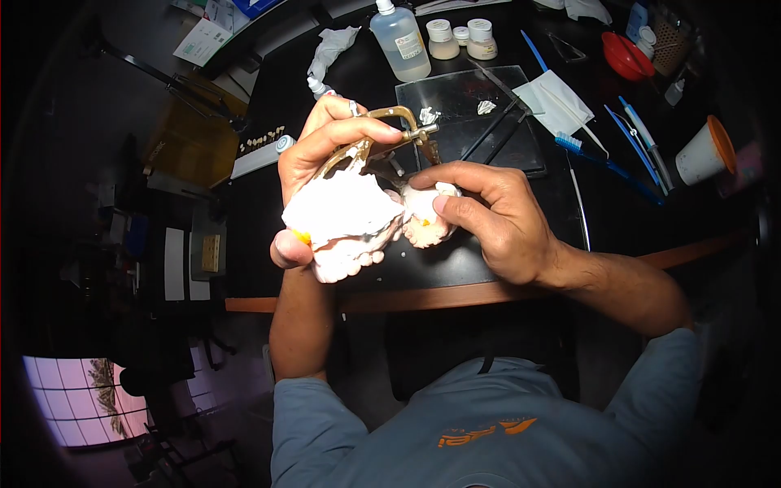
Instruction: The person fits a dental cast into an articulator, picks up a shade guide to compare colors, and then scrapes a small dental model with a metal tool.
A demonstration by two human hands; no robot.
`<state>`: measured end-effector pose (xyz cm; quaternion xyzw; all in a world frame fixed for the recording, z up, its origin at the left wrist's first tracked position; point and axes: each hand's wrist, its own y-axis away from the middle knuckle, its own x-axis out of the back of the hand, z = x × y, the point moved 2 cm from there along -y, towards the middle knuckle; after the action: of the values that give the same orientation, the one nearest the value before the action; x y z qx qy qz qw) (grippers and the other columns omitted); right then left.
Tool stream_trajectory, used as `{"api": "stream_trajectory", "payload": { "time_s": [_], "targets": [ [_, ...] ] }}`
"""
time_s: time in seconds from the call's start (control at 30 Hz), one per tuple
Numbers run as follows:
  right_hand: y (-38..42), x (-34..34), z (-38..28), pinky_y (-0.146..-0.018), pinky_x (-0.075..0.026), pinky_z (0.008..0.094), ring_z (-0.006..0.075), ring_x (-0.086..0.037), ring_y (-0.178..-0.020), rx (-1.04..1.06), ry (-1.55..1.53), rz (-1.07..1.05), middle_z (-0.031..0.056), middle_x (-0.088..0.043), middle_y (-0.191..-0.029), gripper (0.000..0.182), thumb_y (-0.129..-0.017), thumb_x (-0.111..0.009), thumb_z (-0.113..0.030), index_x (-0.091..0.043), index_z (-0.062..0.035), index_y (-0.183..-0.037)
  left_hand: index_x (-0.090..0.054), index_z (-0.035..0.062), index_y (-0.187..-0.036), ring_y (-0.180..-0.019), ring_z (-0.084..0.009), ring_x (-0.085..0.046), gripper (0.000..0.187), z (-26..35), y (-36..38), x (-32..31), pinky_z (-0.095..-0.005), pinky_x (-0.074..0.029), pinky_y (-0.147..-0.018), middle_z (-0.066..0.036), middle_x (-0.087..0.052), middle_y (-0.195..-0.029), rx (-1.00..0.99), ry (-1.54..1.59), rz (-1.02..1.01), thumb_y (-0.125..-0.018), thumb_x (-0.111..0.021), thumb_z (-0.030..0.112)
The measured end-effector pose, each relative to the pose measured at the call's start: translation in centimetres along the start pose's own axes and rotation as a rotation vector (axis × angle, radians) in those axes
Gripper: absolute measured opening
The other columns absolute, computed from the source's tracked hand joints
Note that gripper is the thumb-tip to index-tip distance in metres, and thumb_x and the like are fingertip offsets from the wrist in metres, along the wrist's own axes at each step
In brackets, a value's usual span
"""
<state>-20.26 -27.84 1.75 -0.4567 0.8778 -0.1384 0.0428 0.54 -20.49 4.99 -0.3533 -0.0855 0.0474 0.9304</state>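
Text check: nothing reading reliably

White label is sitting on the clear plastic bottle [398,58]; print is coming out too small. White labels on the two pale, white-lidded jars [443,50] [482,50] are blurring too. Orange lettering is running across the blue-grey shirt [488,407], showing turned around, not resolving. Printed white-and-green sheet [201,42] is staying illegible.

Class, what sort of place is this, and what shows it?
Probably a dental laboratory: white plaster dental models joined to a brass-coloured metal frame, plus a row of small, cream, tooth-like pieces, suggest it.
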Motion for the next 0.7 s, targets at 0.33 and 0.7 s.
{"api": "stream_trajectory", "payload": {
  "time_s": [0.33,0.7],
  "targets": [
    [0.5,-0.4,-1.4,-0.085,-0.056,0.0283,0.0117,-0.069,-0.094,-0.094,-0.024,-0.066,0.0125,-0.076,-0.103,0.031,-0.1,-0.059,-0.009,-0.068,0.0084,-0.125,-0.072,-0.0127,-0.113,-0.097,-0.0199,-0.051,0.138,-0.2,-0.2,0.1,-0.0338,-0.043,-0.085,-0.013,-0.057,-0.103,0.055,0.056,0.028,-0.065,-0.032,0.11],
    [0.1,0.2,-0.2,-0.088,-0.058,0.0308,0.0163,-0.072,-0.101,-0.116,-0.122,-0.115,0.0149,-0.073,-0.109,0.038,-0.097,-0.065,-0.009,-0.061,0.0069,-0.132,-0.064,-0.017,-0.121,-0.105,-0.0267,-0.057,0.129,-0.1,-0.3,0.5,-0.0358,-0.045,-0.09,-0.023,-0.059,-0.119,0.146,-0.064,0.01,-0.082,-0.027,0.101]
  ]
}}
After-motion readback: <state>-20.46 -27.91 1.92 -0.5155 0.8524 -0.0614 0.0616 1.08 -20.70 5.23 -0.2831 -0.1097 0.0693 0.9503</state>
